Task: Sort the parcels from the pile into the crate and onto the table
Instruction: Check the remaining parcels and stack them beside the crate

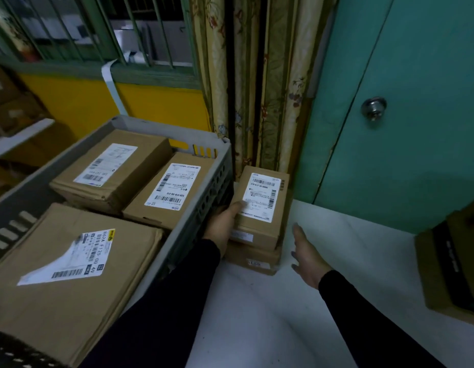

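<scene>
right carton (pixel 453 264) cut off, lower parcel (pixel 253 258) mostly hidden

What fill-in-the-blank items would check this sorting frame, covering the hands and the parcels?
1. The grey crate holds ____ parcels.
2. The left hand grips the small parcel, which lies on top of another ____.
3. The right hand hovers over the white table holding ____.

Missing words: three; parcel; nothing

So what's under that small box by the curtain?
The small box sits on another box lying on the white table. Only that lower box's front edge shows.
</scene>
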Demonstrator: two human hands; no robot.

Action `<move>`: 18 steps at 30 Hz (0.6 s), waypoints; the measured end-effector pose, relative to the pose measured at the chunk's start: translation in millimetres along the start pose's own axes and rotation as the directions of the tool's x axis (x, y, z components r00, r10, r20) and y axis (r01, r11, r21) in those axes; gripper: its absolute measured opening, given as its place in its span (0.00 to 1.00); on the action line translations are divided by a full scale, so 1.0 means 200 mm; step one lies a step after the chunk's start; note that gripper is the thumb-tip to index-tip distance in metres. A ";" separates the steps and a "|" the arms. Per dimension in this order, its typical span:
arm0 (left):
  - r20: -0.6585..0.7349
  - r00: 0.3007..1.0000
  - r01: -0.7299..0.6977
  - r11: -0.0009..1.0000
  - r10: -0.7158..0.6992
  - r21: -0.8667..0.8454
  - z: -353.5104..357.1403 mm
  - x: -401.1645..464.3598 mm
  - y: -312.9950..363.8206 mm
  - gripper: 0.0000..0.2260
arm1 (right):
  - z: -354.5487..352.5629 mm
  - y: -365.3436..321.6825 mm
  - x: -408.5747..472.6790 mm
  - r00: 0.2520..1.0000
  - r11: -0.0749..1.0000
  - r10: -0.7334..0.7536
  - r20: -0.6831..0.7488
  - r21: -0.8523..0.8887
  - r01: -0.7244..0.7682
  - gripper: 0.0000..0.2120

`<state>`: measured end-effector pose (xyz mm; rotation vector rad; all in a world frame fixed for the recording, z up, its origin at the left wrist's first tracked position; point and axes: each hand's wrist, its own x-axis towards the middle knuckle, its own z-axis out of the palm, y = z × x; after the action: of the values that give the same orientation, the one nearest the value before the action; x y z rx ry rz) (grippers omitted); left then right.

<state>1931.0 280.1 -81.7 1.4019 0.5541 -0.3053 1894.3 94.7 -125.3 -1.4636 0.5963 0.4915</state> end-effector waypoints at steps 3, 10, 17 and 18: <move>-0.109 0.994 -0.007 1.000 0.008 0.003 0.01 -0.04 -0.01 0.31 | -0.16 0.02 -0.07 0.998 1.000 0.019 -0.067 0.018 -0.018 0.34; -0.185 0.983 0.048 0.982 -0.013 0.185 0.00 -0.26 -0.11 0.23 | -0.40 -0.03 -0.29 0.995 1.000 -0.027 -0.097 0.007 0.028 0.31; 0.041 0.999 -0.047 0.926 0.035 0.375 0.44 -0.56 -0.07 0.29 | -0.74 -0.07 -0.54 0.953 0.979 -0.199 -0.227 -0.079 0.186 0.29; 0.057 0.996 -0.084 0.913 0.066 0.400 0.53 -0.60 -0.04 0.30 | -0.80 -0.07 -0.58 0.944 0.974 -0.225 -0.241 -0.094 0.208 0.28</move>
<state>1845.2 161.1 -16.7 1.8069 0.4139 -0.4018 1803.2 -59.7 -42.2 -1.6475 0.6122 0.1557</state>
